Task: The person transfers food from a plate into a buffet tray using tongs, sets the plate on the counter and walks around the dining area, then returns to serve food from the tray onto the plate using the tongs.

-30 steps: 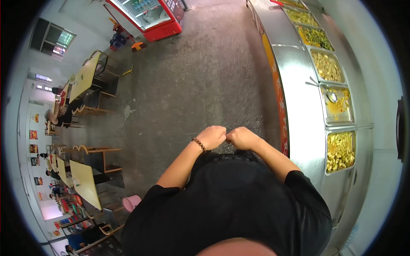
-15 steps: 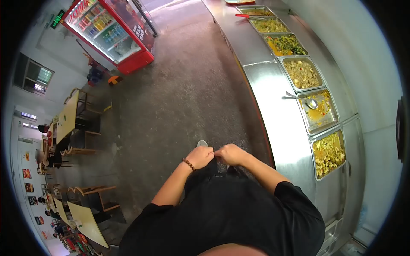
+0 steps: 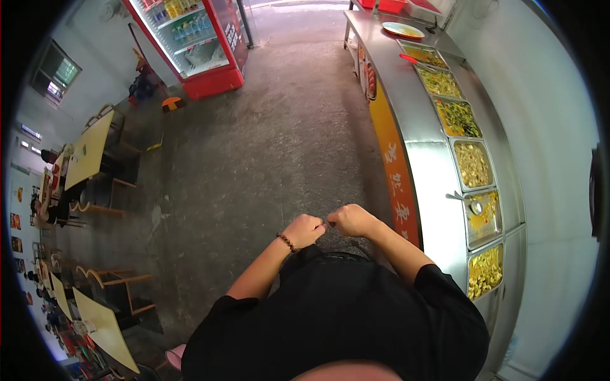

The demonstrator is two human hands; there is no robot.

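Both hands meet in front of my body, above the dark floor [image 3: 254, 159]. My left hand [image 3: 305, 230], with a beaded bracelet [image 3: 286, 242] at the wrist, is closed, its fingertips pinched together. My right hand [image 3: 352, 221] is closed too, its knuckles turned up. Something small and clear seems to show between the fingertips, but I cannot make out what it is. To the right stands a steel serving counter [image 3: 432, 174] with several pans of food. One nearly emptied pan [image 3: 490, 236] has a metal spoon [image 3: 475, 207] resting across its edge.
At the far counter end lie a red-handled utensil [image 3: 407, 58] and an oval plate [image 3: 403, 30]. A red drinks fridge [image 3: 213, 82] stands ahead on the left. Tables [image 3: 89, 149] and wooden chairs [image 3: 114, 279] line the left, with seated people beyond.
My view has shifted, so the counter sits lower and more of its front panel shows. A translucent piece sticking out beyond my left hand no longer shows. Both hands stay closed and close together.
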